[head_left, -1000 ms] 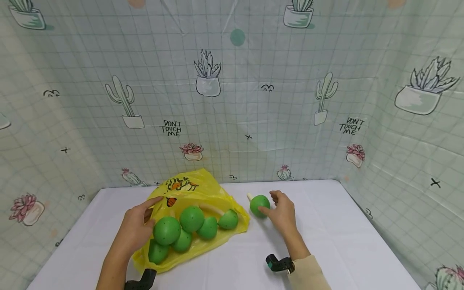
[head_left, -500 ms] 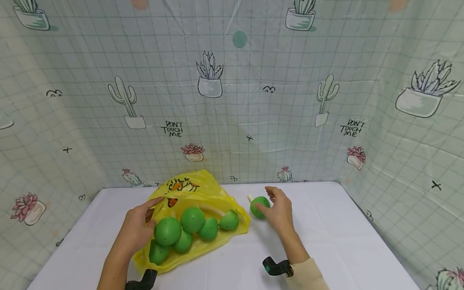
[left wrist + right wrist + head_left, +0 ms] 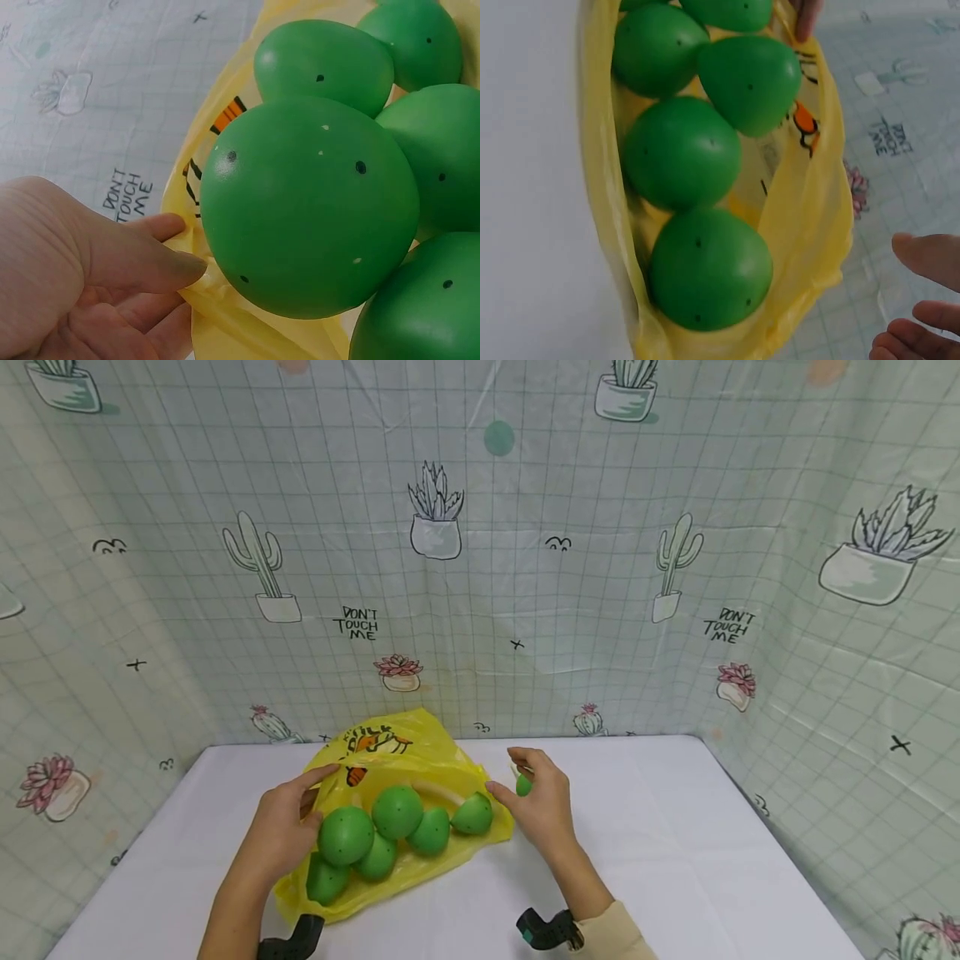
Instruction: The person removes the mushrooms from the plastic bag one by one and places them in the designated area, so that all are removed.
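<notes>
My left hand (image 3: 279,828) pinches the rim of a yellow plastic bag (image 3: 420,735) between thumb and fingers. The bag lies on its side with its mouth toward me. Several green ball-shaped heads with small dark dots sit inside it, such as the large green head (image 3: 307,210) beside my left thumb. A pale stick (image 3: 438,792) shows behind them. My right hand (image 3: 549,806) is by the bag's right edge, thumb and fingers apart, holding nothing in the right wrist view. Another green-headed piece (image 3: 523,785) with a pale stem lies just behind it, mostly hidden by the hand.
A white-covered table (image 3: 675,860) carries everything. Behind and at both sides hangs a grid-patterned curtain (image 3: 510,568) with cactus prints. A black wrist device (image 3: 550,930) sits on my right forearm, and another black device (image 3: 292,939) on the left.
My right hand has moved left from the loose green-headed piece to the bag's right edge, now covering much of that piece. My left hand and the bag have stayed put.
</notes>
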A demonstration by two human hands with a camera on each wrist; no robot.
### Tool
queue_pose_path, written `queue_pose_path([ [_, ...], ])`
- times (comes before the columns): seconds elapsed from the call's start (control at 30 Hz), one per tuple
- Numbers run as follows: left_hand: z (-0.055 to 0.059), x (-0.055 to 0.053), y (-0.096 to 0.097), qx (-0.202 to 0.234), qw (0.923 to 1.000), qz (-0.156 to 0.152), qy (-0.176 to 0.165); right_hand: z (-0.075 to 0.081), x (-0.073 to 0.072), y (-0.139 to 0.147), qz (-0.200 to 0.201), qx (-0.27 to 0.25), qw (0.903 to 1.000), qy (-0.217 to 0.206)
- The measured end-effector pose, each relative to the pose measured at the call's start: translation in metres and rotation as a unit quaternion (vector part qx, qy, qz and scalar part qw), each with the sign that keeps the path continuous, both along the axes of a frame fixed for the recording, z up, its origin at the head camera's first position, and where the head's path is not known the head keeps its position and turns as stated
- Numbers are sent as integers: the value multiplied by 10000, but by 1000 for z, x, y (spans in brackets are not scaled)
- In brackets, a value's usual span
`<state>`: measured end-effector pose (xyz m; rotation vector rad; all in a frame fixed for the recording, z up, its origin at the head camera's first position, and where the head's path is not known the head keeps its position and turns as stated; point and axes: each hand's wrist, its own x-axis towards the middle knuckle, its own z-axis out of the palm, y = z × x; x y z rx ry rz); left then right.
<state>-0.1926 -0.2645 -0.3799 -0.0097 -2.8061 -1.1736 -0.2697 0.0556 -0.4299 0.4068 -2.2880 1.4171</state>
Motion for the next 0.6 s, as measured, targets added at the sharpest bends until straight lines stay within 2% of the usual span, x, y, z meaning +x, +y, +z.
queue_pose_path([
  [0.3, -1, 0, 0, 85, 9999, -3, -66, -1, 13, -30, 663, -233, 9975, 8],
  [0.5, 0, -1, 2, 118, 9999, 53, -81, -5, 19, -48, 908, -71, 9951, 394],
  [0.6, 0, 0, 2, 133, 9998, 56, -97, -6, 22, -57, 1053, -49, 9934, 460],
])
